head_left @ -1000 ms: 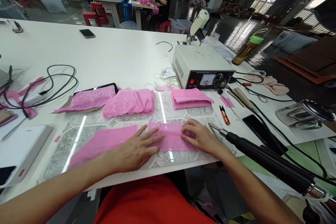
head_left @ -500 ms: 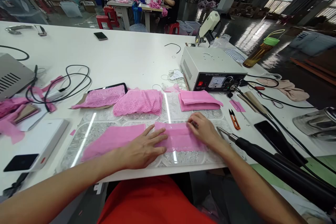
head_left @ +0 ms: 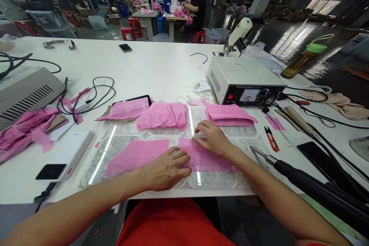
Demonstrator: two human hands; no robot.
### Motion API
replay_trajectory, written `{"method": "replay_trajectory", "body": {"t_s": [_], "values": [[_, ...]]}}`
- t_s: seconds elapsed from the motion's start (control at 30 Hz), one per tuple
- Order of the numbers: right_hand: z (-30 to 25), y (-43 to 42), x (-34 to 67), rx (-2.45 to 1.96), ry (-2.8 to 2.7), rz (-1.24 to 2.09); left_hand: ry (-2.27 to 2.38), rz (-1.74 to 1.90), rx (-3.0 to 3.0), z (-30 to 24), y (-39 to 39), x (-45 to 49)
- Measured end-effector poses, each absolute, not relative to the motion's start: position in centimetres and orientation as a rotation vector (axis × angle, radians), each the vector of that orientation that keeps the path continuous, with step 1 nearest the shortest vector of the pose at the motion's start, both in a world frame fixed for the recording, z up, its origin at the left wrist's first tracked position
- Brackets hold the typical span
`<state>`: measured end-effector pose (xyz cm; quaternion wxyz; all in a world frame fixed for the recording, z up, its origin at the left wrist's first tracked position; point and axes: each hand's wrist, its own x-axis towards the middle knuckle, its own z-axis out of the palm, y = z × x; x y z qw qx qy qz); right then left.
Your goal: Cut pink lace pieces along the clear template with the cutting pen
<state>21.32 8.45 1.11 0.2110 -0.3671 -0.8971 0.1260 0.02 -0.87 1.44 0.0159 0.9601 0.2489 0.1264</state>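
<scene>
Two flat pink fabric pieces lie side by side on a clear plastic mat [head_left: 138, 182] at the table's front. My left hand [head_left: 170, 167] rests palm down, fingers slightly bent and a little apart, between the left fabric piece [head_left: 132, 155] and the right fabric piece [head_left: 213, 161]. Over the upper edge of the right piece is my right hand [head_left: 211, 138], thumb apart from the curved fingers, with nothing seen between them. Behind them sit a heap of pink lace [head_left: 163, 116], another lace piece [head_left: 132, 110] and a folded pink fabric stack [head_left: 229, 114].
A black-handled pointed tool [head_left: 305, 177] reaches in from the right, its cable running to a grey control box [head_left: 248, 80]. Orange thread snips [head_left: 271, 139] and a dark phone [head_left: 317, 161] lie nearby. At left are a white box [head_left: 69, 153] and looped black cable [head_left: 95, 103].
My right hand has shifted up and left on the right piece, its thumb and fingers now spread. My left fingers are more bent. The camera view has turned slightly left and up.
</scene>
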Motion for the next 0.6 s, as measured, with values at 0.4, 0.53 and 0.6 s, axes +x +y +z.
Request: {"method": "replay_trajectory", "body": {"t_s": [0.4, 0.53, 0.6], "values": [[1.5, 9.2, 19.9, -0.806, -2.571, 0.405, 0.738, 0.391, 3.006, 1.1, -1.0, -0.1], [1.1, 9.2, 19.4, -0.732, -2.626, 0.449, 0.727, 0.395, 3.011, 0.9, -0.9, -0.2], [0.9, 9.9, 19.3, -0.898, -2.533, 0.434, 0.731, 0.400, 3.005, 1.0, -0.9, -0.1]]}}
